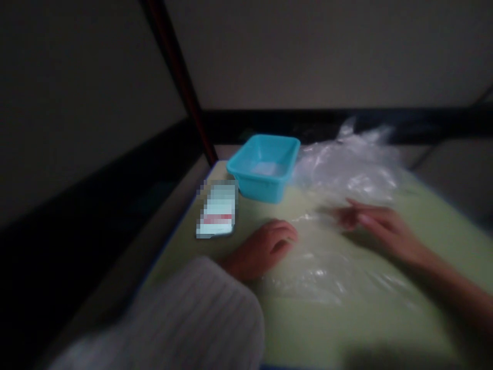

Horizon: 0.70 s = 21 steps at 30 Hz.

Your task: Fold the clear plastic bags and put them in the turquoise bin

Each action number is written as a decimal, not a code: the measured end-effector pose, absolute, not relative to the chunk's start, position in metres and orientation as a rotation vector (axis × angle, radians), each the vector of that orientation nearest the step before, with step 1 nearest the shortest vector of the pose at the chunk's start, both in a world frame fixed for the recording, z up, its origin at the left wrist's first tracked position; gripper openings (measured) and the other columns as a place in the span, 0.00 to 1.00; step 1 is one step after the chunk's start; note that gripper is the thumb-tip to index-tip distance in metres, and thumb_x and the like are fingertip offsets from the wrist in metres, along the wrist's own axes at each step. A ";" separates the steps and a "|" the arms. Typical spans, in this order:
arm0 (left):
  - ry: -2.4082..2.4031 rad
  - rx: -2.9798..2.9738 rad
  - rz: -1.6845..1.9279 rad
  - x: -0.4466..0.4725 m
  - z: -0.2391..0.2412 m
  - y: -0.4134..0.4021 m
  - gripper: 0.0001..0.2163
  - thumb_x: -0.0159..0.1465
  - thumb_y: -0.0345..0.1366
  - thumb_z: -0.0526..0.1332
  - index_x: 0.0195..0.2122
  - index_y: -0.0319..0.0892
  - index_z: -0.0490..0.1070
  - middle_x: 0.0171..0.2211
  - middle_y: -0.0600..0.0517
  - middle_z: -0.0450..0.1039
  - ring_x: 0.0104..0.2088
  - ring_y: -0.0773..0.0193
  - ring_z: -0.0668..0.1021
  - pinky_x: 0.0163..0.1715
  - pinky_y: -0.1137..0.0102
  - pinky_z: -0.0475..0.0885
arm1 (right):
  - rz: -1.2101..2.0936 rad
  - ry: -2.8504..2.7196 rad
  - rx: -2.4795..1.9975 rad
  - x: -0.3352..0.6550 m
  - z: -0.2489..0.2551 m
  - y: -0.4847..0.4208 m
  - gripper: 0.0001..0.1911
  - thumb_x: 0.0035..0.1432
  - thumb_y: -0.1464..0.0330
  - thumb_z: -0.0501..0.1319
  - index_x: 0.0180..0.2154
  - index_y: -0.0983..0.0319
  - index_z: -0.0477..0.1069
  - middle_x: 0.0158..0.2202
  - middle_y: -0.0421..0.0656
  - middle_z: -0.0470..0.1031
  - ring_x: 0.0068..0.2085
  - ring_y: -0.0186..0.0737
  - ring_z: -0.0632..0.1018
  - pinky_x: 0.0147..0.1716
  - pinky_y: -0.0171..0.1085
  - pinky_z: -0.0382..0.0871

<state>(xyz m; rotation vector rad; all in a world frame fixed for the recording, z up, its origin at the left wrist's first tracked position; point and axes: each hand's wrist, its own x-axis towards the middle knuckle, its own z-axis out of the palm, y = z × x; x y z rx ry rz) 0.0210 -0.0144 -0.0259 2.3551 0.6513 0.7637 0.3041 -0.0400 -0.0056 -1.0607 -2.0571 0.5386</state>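
1. L hand (275, 244): on my head-cam feed I see its fingers curled inward, w/ a small dark hollow b/w thumb and fingers. The tips are at the sheet's L side; if they pinch it or only touch, I cannot tell.
2. R hand (372, 221): blurred on my side. Fingers point toward the L hand, thumb lies along them. Pressed together on plastic or not, I cannot tell.
3. Clear plastic sheet (321, 277): lies on the table, b/w the hands and nearer to me, w/ wrinkles and shine. Prob. it is laid low like this b/c both hands can then reach it.
4. Pale striped sleeve (208, 313) covers the L arm; the R forearm shows bare.
5. Phone (219, 210): beyond the L wrist, near the table's L edge, bright screen up, pixelated. I guess it is put there to be seen w/o blocking the hands.
6. Blue basin (258, 187): past the phone, upright, sth. whitish inside, unclear what.
7. Plastic heap (354, 164): beyond the R hand, just beside the basin; maybe set far back to leave work space.
8. Table (304, 339): yellow-green top, blue edge, under all this.
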 end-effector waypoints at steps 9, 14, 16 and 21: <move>0.670 2.411 0.726 0.021 -0.026 -0.015 0.07 0.62 0.25 0.54 0.38 0.38 0.70 0.44 0.45 0.72 0.48 0.60 0.73 0.50 0.63 0.68 | 0.317 -2.219 -1.233 0.290 -0.007 -0.044 0.17 0.63 0.58 0.52 0.50 0.58 0.66 0.47 0.46 0.75 0.46 0.49 0.76 0.46 0.50 0.71; 0.713 2.449 0.699 0.022 -0.025 -0.019 0.11 0.61 0.24 0.55 0.43 0.38 0.70 0.49 0.44 0.70 0.52 0.59 0.70 0.54 0.62 0.65 | 0.313 -2.454 -1.183 0.283 -0.015 -0.044 0.29 0.63 0.57 0.53 0.61 0.60 0.51 0.59 0.51 0.66 0.57 0.53 0.70 0.58 0.60 0.55; 0.715 2.458 0.673 0.022 -0.025 -0.020 0.11 0.60 0.24 0.55 0.43 0.38 0.70 0.49 0.44 0.69 0.53 0.59 0.70 0.55 0.63 0.65 | 0.287 -2.474 -1.175 0.283 -0.017 -0.044 0.28 0.64 0.57 0.52 0.61 0.61 0.51 0.58 0.53 0.67 0.57 0.54 0.69 0.58 0.61 0.54; 0.713 2.472 0.628 0.022 -0.024 -0.019 0.10 0.61 0.25 0.54 0.42 0.39 0.70 0.49 0.44 0.69 0.52 0.60 0.70 0.54 0.63 0.65 | 0.247 -2.530 -1.089 0.284 -0.019 -0.044 0.31 0.65 0.58 0.51 0.64 0.59 0.45 0.61 0.51 0.63 0.58 0.53 0.68 0.60 0.61 0.50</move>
